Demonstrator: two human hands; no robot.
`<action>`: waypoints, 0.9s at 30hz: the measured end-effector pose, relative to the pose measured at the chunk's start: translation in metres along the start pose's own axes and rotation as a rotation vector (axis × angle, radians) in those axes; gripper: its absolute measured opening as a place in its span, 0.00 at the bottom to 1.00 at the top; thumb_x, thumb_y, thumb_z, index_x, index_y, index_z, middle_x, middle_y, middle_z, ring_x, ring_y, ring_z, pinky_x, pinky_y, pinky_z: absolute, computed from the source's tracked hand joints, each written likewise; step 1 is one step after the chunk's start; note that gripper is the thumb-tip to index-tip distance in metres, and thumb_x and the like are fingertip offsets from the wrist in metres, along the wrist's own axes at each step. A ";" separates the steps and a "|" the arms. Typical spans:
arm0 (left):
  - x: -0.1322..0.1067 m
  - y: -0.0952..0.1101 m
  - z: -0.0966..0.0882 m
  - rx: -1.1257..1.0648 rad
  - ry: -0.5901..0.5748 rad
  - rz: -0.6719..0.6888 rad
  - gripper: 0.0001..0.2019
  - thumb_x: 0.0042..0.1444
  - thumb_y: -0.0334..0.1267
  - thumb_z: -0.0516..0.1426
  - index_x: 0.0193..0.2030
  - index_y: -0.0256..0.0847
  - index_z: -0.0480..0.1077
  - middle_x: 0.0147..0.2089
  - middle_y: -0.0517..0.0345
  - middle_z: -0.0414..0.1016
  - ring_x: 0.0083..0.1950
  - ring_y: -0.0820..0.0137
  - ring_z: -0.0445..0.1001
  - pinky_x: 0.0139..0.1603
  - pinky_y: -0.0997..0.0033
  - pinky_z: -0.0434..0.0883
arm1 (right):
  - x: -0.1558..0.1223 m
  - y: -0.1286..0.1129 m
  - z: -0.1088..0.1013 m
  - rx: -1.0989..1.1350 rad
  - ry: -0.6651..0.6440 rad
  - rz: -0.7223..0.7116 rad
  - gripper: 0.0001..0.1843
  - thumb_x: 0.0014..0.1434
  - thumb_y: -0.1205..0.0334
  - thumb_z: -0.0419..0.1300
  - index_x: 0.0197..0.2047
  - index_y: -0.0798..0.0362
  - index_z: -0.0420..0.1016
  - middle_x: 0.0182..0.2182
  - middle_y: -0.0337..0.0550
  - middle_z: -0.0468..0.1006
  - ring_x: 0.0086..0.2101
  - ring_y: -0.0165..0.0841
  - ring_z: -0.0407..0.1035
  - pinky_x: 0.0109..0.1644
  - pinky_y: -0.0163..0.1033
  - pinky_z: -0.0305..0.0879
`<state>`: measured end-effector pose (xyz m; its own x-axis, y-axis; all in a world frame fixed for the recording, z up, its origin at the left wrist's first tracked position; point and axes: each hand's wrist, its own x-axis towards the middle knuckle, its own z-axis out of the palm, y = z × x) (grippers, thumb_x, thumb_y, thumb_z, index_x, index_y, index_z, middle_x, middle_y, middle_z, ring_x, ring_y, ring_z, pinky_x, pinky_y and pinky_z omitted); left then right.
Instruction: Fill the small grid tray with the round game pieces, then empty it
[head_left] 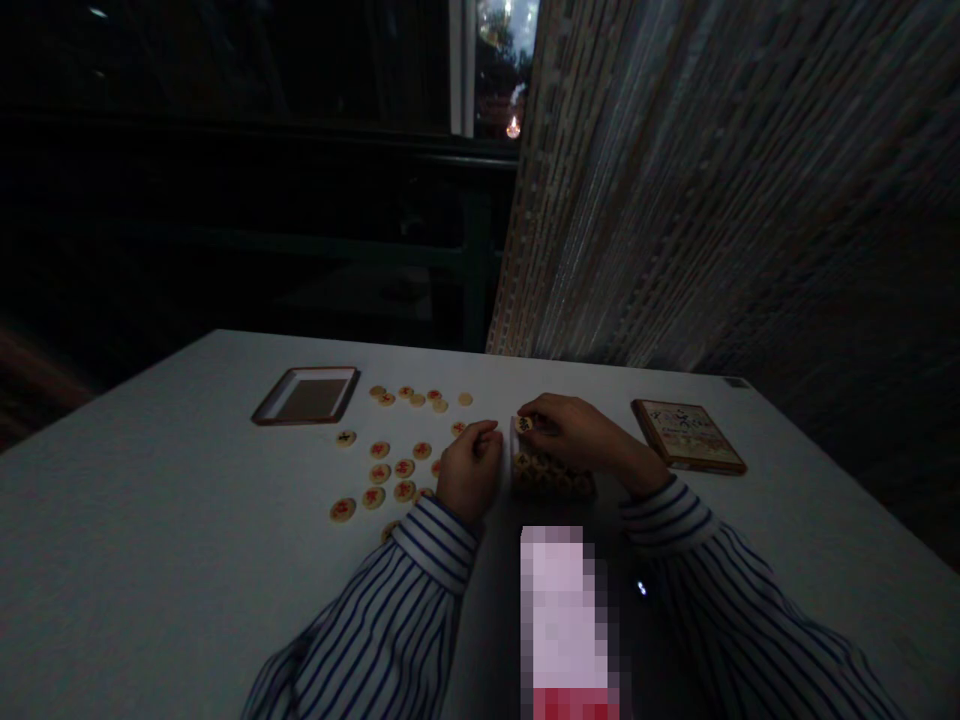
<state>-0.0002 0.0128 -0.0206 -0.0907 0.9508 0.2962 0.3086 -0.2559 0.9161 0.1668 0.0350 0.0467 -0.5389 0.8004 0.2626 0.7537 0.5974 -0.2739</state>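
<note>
Between the thumb and fingers of my right hand (576, 430) is a round Chinese chess piece (524, 424) with a dark character, at the far left corner of a small box (513, 440). Rows of dark-marked pieces (553, 478) lie inside that box, partly hidden under my hand. My left hand (469, 472) rests just left of the box with its fingers curled in; what they hold, if anything, is hidden. Several loose pieces with red characters (404, 467) are spread left of my left hand, and one with a dark character (346, 438) lies among them.
An open shallow tray-like box part (354, 396) stands at the back left of the white table (187, 480). A flat printed box lid (690, 436) lies at the right. A bead-string curtain (600, 200) hangs behind the table's far edge. A pixelated patch covers the lower middle.
</note>
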 end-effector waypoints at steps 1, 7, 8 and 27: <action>0.000 -0.001 0.000 0.034 -0.004 0.010 0.12 0.52 0.37 0.53 0.42 0.37 0.70 0.33 0.54 0.76 0.34 0.71 0.75 0.37 0.72 0.71 | 0.000 0.003 0.000 -0.017 0.001 0.017 0.15 0.53 0.60 0.56 0.44 0.52 0.72 0.38 0.46 0.76 0.37 0.35 0.69 0.40 0.37 0.61; -0.002 0.002 -0.002 0.194 -0.018 0.031 0.11 0.52 0.36 0.52 0.42 0.39 0.71 0.34 0.54 0.77 0.35 0.69 0.74 0.37 0.71 0.70 | 0.001 0.013 0.007 -0.118 -0.070 0.026 0.15 0.55 0.57 0.54 0.43 0.52 0.73 0.36 0.46 0.77 0.35 0.36 0.69 0.37 0.37 0.59; -0.002 0.002 -0.002 0.210 -0.017 0.031 0.11 0.52 0.36 0.52 0.41 0.39 0.71 0.34 0.54 0.77 0.35 0.68 0.74 0.37 0.71 0.70 | 0.001 0.013 0.008 -0.126 -0.081 0.023 0.15 0.55 0.57 0.54 0.43 0.52 0.73 0.36 0.46 0.77 0.35 0.36 0.69 0.37 0.37 0.59; -0.003 0.003 -0.003 0.290 -0.016 0.064 0.11 0.53 0.34 0.51 0.41 0.39 0.71 0.35 0.55 0.77 0.36 0.70 0.74 0.38 0.72 0.70 | 0.002 0.012 0.018 -0.303 -0.268 0.020 0.17 0.61 0.53 0.47 0.43 0.50 0.72 0.39 0.46 0.77 0.41 0.37 0.69 0.40 0.37 0.56</action>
<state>-0.0015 0.0089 -0.0178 -0.0482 0.9377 0.3442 0.5709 -0.2569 0.7798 0.1674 0.0448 0.0270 -0.5720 0.8203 -0.0018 0.8201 0.5719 0.0195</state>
